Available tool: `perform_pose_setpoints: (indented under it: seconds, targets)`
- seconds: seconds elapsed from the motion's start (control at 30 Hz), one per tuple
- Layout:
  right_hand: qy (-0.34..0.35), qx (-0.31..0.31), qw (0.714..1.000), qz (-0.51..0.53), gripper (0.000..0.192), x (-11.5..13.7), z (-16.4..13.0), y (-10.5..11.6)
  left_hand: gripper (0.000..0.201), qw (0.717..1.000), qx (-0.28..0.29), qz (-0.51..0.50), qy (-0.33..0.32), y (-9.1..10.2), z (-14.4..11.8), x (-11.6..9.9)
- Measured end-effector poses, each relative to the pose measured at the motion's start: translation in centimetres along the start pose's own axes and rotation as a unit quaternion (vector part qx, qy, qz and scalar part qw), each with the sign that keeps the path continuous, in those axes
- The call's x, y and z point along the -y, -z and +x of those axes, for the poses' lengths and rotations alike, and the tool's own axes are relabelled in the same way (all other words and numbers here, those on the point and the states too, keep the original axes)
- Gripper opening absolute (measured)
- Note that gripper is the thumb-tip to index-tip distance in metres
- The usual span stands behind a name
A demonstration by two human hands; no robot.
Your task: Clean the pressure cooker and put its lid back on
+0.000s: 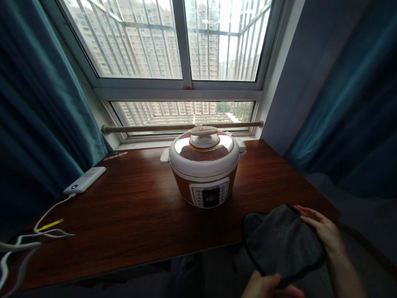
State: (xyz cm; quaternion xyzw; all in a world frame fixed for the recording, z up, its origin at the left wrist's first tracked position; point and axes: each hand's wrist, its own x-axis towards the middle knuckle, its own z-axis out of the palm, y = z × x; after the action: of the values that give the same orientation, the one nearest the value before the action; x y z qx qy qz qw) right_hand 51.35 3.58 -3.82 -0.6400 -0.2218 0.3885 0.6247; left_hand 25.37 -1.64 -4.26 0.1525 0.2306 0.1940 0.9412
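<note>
A grey cloth (281, 242) with a dark edging hangs spread between my hands, past the front right edge of the table. At its lower border my left hand (268, 286) has its fingers closed on the edge; the bottom of the frame cuts this hand off. My right hand (322, 231) grips the cloth's upper right edge, fingers bent over it. Beyond the cloth, apart from both hands, an electric pressure cooker (204, 169) stands upright on the table with its lid on. Its body is white and brown, with a control panel (210, 193) in front.
The cooker rests on a reddish-brown wooden table (130, 215). At the left lie a white power bank (85, 180), a white cable (51, 210) and a yellow strip (50, 224). A barred window (186, 89) is behind, with blue curtains (46, 82) on both sides.
</note>
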Motion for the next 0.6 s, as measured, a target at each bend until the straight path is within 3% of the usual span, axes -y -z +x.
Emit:
perform_pose_setpoints:
  seconds: [0.03, 0.1, 0.2, 0.3, 0.37, 0.43, 0.5, 0.6]
  targets:
    - [0.012, -0.003, 1.000, 0.014, 0.038, 0.9, 0.3, -0.7, 0.042, 1.000, -0.016, 0.004, -0.004, -1.1, 0.0, -1.4]
    - [0.050, -0.004, 0.997, 0.060, 0.035, 3.4, 1.0, -2.6, 0.035, 0.994, -0.041, 0.035, -0.095, -3.8, -0.2, -4.8]
    - [0.142, -0.020, 0.977, 0.156, 0.030, 7.7, 1.8, -4.9, 0.035, 0.970, -0.013, 0.109, -0.216, -7.6, -1.1, -9.4]
    - [0.175, -0.046, 0.965, 0.190, 0.033, 10.0, 2.0, -5.5, 0.036, 0.959, 0.026, 0.130, -0.252, -8.9, -2.1, -10.8]
    - [0.140, -0.051, 0.976, 0.160, 0.035, 9.4, 2.2, -5.2, 0.036, 0.964, 0.022, 0.116, -0.237, -8.0, -2.1, -9.9]
    - [0.083, -0.034, 0.990, 0.111, 0.036, 7.2, 2.7, -4.7, 0.033, 0.978, -0.015, 0.083, -0.192, -6.0, -1.4, -8.0]
    - [0.029, -0.006, 0.998, 0.062, 0.036, 4.0, 3.5, -4.0, 0.029, 0.992, -0.061, 0.029, -0.108, -3.4, -0.1, -5.8]
    - [0.002, -0.012, 1.000, 0.005, 0.039, -0.6, 4.5, -2.4, 0.027, 0.996, -0.072, -0.045, 0.007, 0.1, 1.8, -3.0]
